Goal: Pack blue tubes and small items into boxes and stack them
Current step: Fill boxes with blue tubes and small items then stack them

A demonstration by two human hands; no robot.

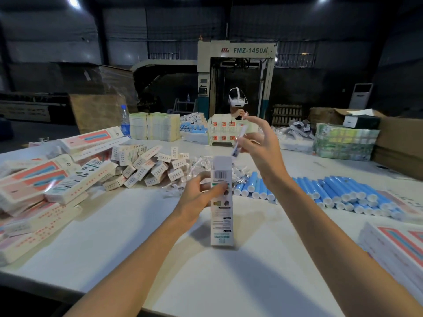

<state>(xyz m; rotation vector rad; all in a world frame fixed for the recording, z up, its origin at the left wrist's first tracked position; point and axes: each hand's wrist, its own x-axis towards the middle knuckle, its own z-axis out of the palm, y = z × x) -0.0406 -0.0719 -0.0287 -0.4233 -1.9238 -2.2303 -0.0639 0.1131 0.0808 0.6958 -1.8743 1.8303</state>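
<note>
Centrally, left hand (198, 197) grips an upright carton (222, 221); right hand (261, 145) pinches a small packet (239, 140) above its open top. Tabletop (142, 255) spreads in front, flanked by blue tubes (332, 193) right, small boxes (146, 167) left.

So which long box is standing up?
The box gripped by the left hand; it stands on end, top open. The other boxes lie flat in piles.

In the upper centre of the frame, the beige machine (238, 50) carries "FMZ-1450A" in dark letters on its top panel, a small red logo just left of it. The upright box (221, 220) at centre frame shows a barcode near its top; its digits and other print are too blurred to read.
</note>
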